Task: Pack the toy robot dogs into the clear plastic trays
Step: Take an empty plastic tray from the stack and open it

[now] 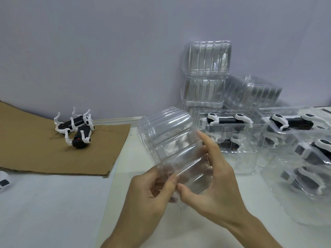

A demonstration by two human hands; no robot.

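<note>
Far left edge of the frame, a white-and-black toy part [3, 181] cut off, too little showing to name. Just right of it, a brown cardboard sheet [44, 158] lying flat on the white table [53, 212], and on its upper part two toy robot dogs [75, 127] tipped over, legs in the air, touching each other, not yet packed. Lower centre: left hand [148, 190] pinching the near edge of a clear plastic tray [168, 140], thumb on top, fingers curled beneath. Tray held off the table, tilted, ribbed bottom towards the upper left, empty as far as can be told. Right hand [211, 178] wrapped round the tray's right side, thumb pressed on the near rim close to the left thumb, index finger stretched along the wall of it, other fingers curled behind the plastic. Danger here: thin shiny plastic, so too hard a squeeze likely to buckle or crease it, too light a pinch and likely to slide out and drop. Upper right of centre, a stack of empty trays [206, 72] piled loosely against the wall [107, 51], a swung tray or careless elbow enough to topple it. Right side, packed trays [231, 129] with dogs inside, close by the right wrist, easily knocked. And those tangled legs back on the cardboard: liable to snag on each other when lifted
</note>
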